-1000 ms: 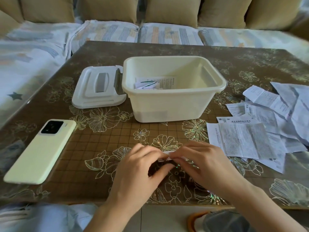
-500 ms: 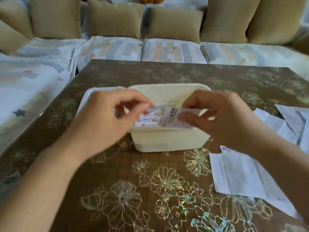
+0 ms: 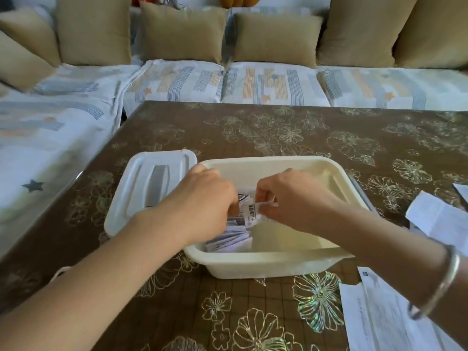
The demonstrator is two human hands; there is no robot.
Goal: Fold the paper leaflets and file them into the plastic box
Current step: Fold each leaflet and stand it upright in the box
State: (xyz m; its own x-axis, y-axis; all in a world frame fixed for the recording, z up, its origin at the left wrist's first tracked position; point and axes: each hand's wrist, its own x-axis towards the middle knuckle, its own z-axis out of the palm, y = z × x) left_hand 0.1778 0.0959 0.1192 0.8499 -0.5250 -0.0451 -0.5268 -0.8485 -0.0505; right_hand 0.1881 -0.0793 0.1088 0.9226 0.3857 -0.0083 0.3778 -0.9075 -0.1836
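Observation:
A cream plastic box (image 3: 266, 263) stands open on the brown flowered table. Both my hands reach down into it. My right hand (image 3: 291, 198) pinches a small folded leaflet (image 3: 252, 214) with a printed barcode, held upright over the box's left part. My left hand (image 3: 205, 206) curls against that leaflet's left side; its fingertips are hidden among the papers. Below them a row of several folded leaflets (image 3: 229, 239) stands in the box's front left corner. Unfolded leaflets (image 3: 379, 317) lie on the table at the right.
The box's white lid (image 3: 141, 188) lies flat just left of the box. More loose paper sheets (image 3: 435, 219) lie at the right edge. A sofa with tan cushions (image 3: 182, 34) runs behind and to the left of the table. A silver bangle (image 3: 440, 285) circles my right wrist.
My hands lifted the folded leaflet off the table's near edge, carried it forward over the box, and now lower it inside beside the filed leaflets. The camera view tilted up and forward.

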